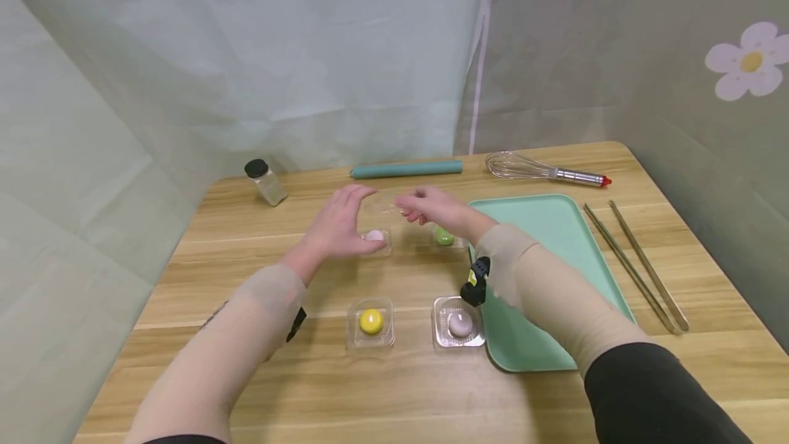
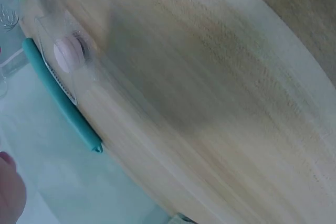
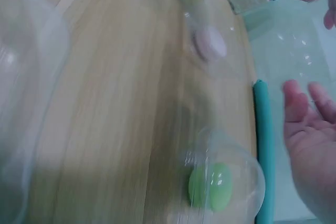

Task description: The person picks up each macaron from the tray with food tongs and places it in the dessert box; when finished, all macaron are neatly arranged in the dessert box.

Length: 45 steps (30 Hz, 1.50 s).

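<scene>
Between my hands in the head view is a faint clear plastic lid (image 1: 383, 204), hard to make out. My right hand (image 1: 440, 207) pinches its right edge. On the other side, my left hand (image 1: 337, 225) has its thumb spread from its fingers, and the fingertips are close to the lid. Beneath them, a pink macaron (image 1: 374, 236) sits in a clear box, partly hidden by the left thumb. A green macaron (image 1: 443, 236) in its box is below the right hand. Nearer lie a yellow macaron (image 1: 371, 321) and a lavender macaron (image 1: 460, 323), each in a clear box.
A mint tray (image 1: 555, 355) lies under the right forearm. Metal tongs (image 1: 641, 266) are to its right. Along the back are a shaker jar (image 1: 266, 183), a teal roll (image 1: 407, 169) and a whisk (image 1: 542, 170). Fabric hangs behind the table.
</scene>
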Each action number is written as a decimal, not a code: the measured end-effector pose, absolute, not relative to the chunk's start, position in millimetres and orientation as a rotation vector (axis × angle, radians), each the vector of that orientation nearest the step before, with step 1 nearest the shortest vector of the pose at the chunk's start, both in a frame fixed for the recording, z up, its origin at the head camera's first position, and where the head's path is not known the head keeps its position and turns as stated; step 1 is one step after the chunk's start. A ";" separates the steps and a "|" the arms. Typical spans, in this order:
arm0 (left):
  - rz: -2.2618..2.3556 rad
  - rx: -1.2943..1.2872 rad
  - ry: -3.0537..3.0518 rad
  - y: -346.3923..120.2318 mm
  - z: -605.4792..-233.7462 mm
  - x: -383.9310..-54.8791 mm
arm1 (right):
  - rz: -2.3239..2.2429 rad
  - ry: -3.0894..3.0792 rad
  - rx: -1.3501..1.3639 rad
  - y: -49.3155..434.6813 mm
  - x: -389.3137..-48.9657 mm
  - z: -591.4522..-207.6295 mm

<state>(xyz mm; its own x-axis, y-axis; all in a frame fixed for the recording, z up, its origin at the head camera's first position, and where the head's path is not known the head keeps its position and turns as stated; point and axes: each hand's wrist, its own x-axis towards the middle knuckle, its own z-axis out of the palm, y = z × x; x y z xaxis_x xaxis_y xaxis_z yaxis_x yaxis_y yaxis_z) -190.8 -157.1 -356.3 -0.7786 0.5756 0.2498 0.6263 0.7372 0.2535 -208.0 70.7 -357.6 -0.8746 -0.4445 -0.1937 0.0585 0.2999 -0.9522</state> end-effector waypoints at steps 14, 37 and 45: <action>-0.821 -0.826 -3.059 -163.4 -349.7 -197.2 | -1.222 2.582 -0.734 74.7 -210.7 -356.2; -0.624 -0.872 -3.113 -175.7 -355.0 -203.0 | -0.790 2.652 -1.025 50.1 -216.7 -362.8; -0.531 -0.849 -3.224 -181.4 -360.8 -206.3 | -0.660 2.645 -1.035 36.9 -218.1 -368.6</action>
